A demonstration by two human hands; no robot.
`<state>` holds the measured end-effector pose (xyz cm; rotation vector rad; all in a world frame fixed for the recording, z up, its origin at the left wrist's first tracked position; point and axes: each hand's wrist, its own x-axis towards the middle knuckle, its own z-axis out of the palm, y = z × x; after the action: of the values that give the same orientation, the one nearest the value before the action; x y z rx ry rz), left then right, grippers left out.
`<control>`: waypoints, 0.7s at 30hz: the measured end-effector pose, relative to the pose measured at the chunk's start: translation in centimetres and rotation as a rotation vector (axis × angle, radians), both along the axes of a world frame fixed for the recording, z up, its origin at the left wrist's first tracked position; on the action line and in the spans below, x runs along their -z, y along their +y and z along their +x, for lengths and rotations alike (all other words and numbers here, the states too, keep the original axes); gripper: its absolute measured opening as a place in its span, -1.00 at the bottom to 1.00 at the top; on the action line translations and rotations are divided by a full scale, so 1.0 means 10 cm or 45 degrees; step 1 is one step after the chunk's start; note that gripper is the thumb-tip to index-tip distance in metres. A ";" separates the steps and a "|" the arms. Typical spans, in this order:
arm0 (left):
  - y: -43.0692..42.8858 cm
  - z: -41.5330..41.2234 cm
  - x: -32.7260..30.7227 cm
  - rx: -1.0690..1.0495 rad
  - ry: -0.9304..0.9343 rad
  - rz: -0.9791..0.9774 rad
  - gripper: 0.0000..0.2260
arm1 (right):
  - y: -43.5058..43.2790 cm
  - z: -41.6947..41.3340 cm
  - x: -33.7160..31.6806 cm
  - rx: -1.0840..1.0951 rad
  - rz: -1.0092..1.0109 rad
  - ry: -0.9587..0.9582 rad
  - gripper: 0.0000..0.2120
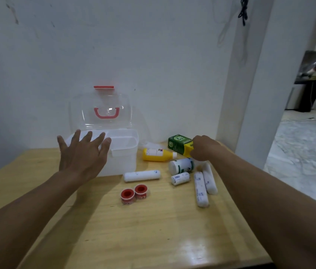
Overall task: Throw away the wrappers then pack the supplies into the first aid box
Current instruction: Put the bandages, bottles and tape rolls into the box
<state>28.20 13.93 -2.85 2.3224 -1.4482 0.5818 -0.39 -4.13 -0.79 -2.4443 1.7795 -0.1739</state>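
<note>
On the table (133, 230), right hand (203, 148) grips green carton (179, 144); left hand (83, 152) spread over first aid box (124, 152).

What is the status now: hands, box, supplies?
Left hand open, fingers spread over box. Right hand grips green carton. Box lid open. Bottle, rolls, tapes on table.

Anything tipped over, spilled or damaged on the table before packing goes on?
Only the yellow plastic bottle stands out: it lies on its side between the open translucent white first aid box and the green and yellow carton gripped by the right hand. No spill shows. The left hand hovers open.
</note>
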 end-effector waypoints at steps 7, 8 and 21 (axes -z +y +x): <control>0.06 -0.02 -0.04 0.048 0.074 -0.046 -0.32 | -0.02 -0.02 -0.13 -0.072 -0.133 -0.167 -0.64; 0.08 -0.02 -0.05 0.060 0.091 -0.074 -0.32 | -0.01 -0.01 -0.18 -0.085 -0.159 -0.196 -0.63; 0.25 0.29 -0.06 -0.142 0.250 0.048 -0.44 | 0.59 0.45 -1.16 -0.354 -0.273 -0.543 -0.63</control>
<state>31.10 16.42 -2.25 2.4247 -1.2573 0.3460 4.06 1.73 10.83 -2.5117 1.2880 -0.8249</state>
